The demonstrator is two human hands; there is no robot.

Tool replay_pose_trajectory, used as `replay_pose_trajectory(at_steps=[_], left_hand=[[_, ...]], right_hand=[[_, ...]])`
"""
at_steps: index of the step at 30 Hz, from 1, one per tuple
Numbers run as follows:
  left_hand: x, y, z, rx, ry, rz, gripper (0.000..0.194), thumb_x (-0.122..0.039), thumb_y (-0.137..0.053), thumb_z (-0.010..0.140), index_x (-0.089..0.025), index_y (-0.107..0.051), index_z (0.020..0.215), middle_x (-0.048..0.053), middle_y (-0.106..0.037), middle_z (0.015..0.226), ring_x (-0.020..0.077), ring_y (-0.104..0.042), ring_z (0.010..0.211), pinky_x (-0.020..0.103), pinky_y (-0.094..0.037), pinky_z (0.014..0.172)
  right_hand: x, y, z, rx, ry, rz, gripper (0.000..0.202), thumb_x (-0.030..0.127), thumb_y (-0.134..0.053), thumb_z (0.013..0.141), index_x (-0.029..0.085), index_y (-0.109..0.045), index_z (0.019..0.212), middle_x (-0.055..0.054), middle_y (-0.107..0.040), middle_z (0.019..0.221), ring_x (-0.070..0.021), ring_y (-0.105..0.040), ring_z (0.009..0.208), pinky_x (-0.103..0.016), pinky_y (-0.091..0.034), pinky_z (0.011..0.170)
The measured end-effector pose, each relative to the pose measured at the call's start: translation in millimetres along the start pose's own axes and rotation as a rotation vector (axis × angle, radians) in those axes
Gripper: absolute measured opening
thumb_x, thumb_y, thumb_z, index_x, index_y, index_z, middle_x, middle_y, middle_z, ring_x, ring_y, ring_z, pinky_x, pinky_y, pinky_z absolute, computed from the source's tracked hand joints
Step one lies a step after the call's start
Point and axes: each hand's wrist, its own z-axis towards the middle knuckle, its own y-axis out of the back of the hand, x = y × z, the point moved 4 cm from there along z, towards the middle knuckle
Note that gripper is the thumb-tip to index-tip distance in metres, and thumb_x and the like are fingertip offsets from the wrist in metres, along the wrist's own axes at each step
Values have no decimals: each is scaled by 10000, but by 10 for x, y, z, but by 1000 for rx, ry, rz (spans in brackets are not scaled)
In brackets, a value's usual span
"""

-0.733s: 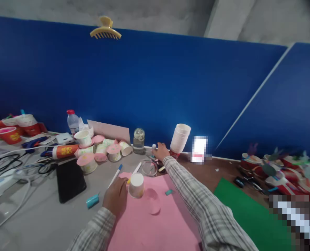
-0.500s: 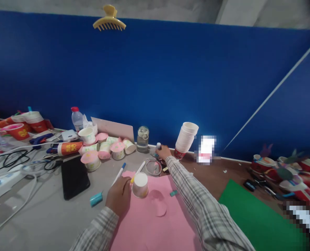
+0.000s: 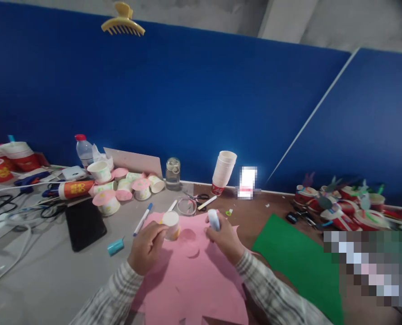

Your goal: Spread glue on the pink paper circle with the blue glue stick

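Observation:
My left hand (image 3: 147,246) grips a small white paper cup (image 3: 171,225), turned upside down over a pink sheet of paper (image 3: 194,280). My right hand (image 3: 223,237) holds a small white and blue glue stick (image 3: 214,220) upright just right of the cup. A pink cut-out circle (image 3: 188,235) lies on the sheet between my two hands.
Several cups with pink tops (image 3: 124,189) cluster at the back left, beside a water bottle (image 3: 85,151) and a glass jar (image 3: 173,174). A stack of white cups (image 3: 224,169), scissors (image 3: 197,197), a blue pen (image 3: 142,219), a black phone (image 3: 85,224), cables (image 3: 4,210) and a green sheet (image 3: 299,262) surround the pink paper.
My right hand has come back from the far edge near the cup stack and now holds the glue stick beside the cup. The left hand still holds the cup.

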Motion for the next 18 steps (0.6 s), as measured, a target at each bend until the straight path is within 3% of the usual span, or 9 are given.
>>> replay_pose_trajectory(at_steps=[3, 6, 9, 12, 18], left_hand=[[-133, -72, 17, 138, -40, -12, 161, -264, -438, 811, -230, -583, 873, 16, -623, 744, 153, -578, 689, 251, -472, 620], [-289, -173, 29, 368, -133, 19, 139, -234, -473, 810, -241, -583, 895, 23, -632, 789, 154, -582, 732, 253, -475, 657], [-368, -264, 59, 489, -126, 7, 144, -226, -469, 818, -239, -584, 903, 31, -621, 773, 157, -573, 705, 262, -465, 634], [-360, -360, 91, 502, -35, -91, 151, -224, -453, 826, -243, -592, 881, 22, -607, 734, 154, -565, 684, 265, -456, 623], [-235, -459, 69, 273, 173, -340, 195, -297, -507, 775, -225, -556, 950, 24, -548, 791, 169, -530, 711, 307, -462, 639]], right_hand=[[-142, -74, -225, -53, 23, -125, 150, 220, -624, 484, 220, -512, 584, 80, -474, 495, -138, -445, 464, -244, -338, 465], [-232, -206, -256, -94, 63, -199, 146, 250, -600, 508, 243, -476, 584, 52, -486, 536, -171, -450, 513, -259, -303, 495], [-315, -332, -231, -97, 90, -240, 158, 237, -582, 507, 256, -446, 585, 58, -454, 484, -172, -416, 475, -256, -249, 486], [-368, -358, -206, -113, 92, -278, 151, 207, -547, 502, 259, -426, 576, 83, -392, 416, -150, -360, 414, -246, -207, 466], [-175, -82, -105, -138, 92, -296, 146, 254, -557, 509, 246, -446, 603, 82, -442, 473, -145, -417, 435, -235, -290, 436]])
